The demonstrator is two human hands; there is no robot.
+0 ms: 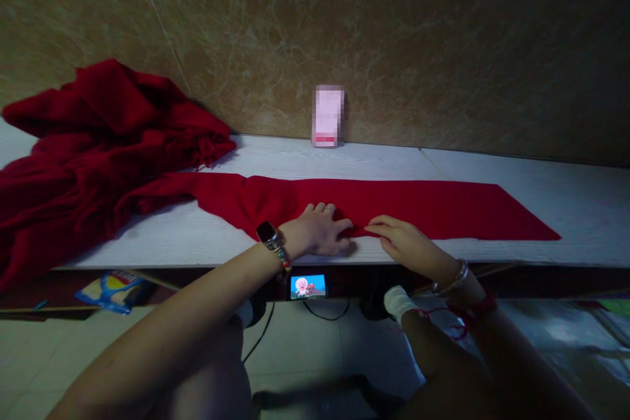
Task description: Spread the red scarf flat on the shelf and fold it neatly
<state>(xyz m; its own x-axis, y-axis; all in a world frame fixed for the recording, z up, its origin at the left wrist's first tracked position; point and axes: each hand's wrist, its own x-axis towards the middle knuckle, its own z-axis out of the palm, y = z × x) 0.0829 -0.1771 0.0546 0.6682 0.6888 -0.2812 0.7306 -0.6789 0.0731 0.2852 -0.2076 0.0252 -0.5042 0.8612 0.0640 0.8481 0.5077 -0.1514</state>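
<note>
A long red cloth (433, 207) lies flat along the white table, its right end cut to a slanted point. Toward the left it wrinkles and runs into a bunched red pile with a fringed edge. My left hand (322, 230), with a ring and a dark watch at the wrist, rests on the cloth near its front edge, fingers spread. Just to its right, my right hand (396, 236) has its fingers together in a pinch at the cloth's front edge. Whatever lies between those fingertips is too small to make out.
A pinkish phone-like object (328, 116) leans against the brown marbled wall behind the table (566, 193). Below the front edge are a lit screen (308, 287), a blue and yellow packet (115, 290) and dark cables.
</note>
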